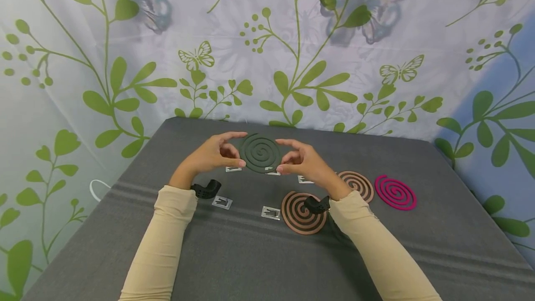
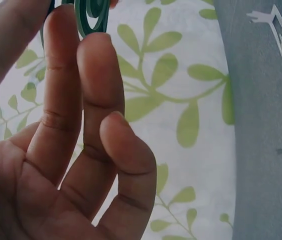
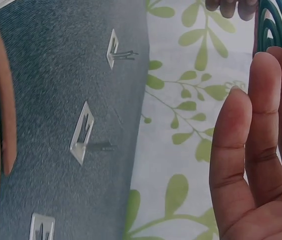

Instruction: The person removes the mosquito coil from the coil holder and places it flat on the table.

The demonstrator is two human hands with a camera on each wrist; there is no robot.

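Note:
A dark green mosquito coil is held up above the grey table, its flat spiral side toward the head camera. My left hand grips its left edge between thumb and fingers. On the opposite edge, my right hand pinches it the same way. In the left wrist view, part of the green coil shows beyond the fingertips. The right wrist view likewise catches only a piece of the coil. Below the hands, small metal coil stands lie on the cloth, including one at front left and another near the middle.
Right of the stands lie a brown-and-green coil, a second brown coil and a pink coil. My right forearm partly covers another dark coil. A leaf-patterned curtain hangs behind the grey-covered table.

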